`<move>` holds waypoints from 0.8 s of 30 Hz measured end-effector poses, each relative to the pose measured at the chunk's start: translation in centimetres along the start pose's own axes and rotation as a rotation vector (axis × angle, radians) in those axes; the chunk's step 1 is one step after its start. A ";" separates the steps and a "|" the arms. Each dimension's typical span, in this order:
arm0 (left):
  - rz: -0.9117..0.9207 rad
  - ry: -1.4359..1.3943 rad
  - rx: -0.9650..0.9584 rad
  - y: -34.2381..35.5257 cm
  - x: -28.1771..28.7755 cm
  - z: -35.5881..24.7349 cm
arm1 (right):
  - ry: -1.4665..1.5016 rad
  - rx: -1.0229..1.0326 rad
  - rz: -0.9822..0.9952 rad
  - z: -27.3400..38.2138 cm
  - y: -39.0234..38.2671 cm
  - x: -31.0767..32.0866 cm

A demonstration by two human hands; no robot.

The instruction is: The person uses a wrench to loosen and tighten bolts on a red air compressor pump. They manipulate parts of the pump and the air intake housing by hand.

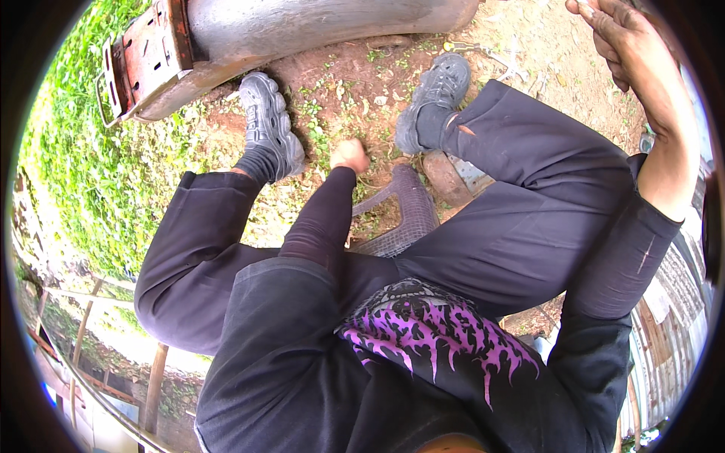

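My left hand (350,155) is low between my feet, its back toward me and its fingers curled under. Whatever it may hold is hidden beneath it. At the upper right, my right hand (621,41) is raised with its fingers bent and thumb and forefinger together; the picture's rim cuts off the tips, so anything in them is not clear. Ahead of my feet lies a large curved grey metal piece (317,30) with a rusty red slotted bracket (147,57) at its left end. A grey textured seat-like piece (415,200) shows between my legs.
A small tool with a yellow handle (470,47) lies on the soil beyond my right shoe (438,94). A brownish block (447,180) sits beside my right leg. Grass (83,166) grows at the left, and corrugated metal sheets (664,332) stand at the right.
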State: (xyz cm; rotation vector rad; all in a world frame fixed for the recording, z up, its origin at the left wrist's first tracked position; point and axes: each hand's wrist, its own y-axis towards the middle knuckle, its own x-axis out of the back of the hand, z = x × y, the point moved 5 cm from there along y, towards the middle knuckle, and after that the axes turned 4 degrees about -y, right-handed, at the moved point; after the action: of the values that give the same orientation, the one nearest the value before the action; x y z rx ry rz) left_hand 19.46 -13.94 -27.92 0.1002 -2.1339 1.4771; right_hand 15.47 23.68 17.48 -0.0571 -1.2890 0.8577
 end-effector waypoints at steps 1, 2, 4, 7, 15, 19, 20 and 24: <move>-0.020 -0.041 0.025 1.1 0.8 1.0 | 0.003 0.000 0.004 0.0 0.0 0.0; -0.036 -0.080 0.051 1.9 1.3 2.2 | 0.006 -0.004 0.010 0.0 -0.1 -0.1; -0.049 -0.052 -0.117 2.8 3.7 1.9 | 0.018 -0.015 0.011 -0.3 -0.2 -0.1; -0.131 0.002 -0.028 1.2 9.8 2.5 | 0.037 -0.027 0.011 -0.3 -0.5 -0.1; 0.705 0.406 0.028 0.0 3.2 4.2 | 0.068 -0.036 0.016 0.5 -1.1 -0.2; 0.798 0.508 -0.178 -1.9 -2.7 3.7 | 0.068 -0.047 0.009 1.0 -0.5 -0.2; 0.664 0.277 -0.123 -0.8 -2.5 3.8 | 0.066 -0.051 0.012 1.1 -0.5 -0.3; -0.127 -0.031 -0.417 5.0 1.4 7.9 | 0.063 -0.045 0.046 2.0 -0.5 -1.0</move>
State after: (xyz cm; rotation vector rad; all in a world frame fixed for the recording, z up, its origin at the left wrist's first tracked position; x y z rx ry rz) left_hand 13.44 -18.61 -33.48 0.1032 -2.3650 0.9422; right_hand 14.00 21.96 17.53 -0.1480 -1.2519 0.8597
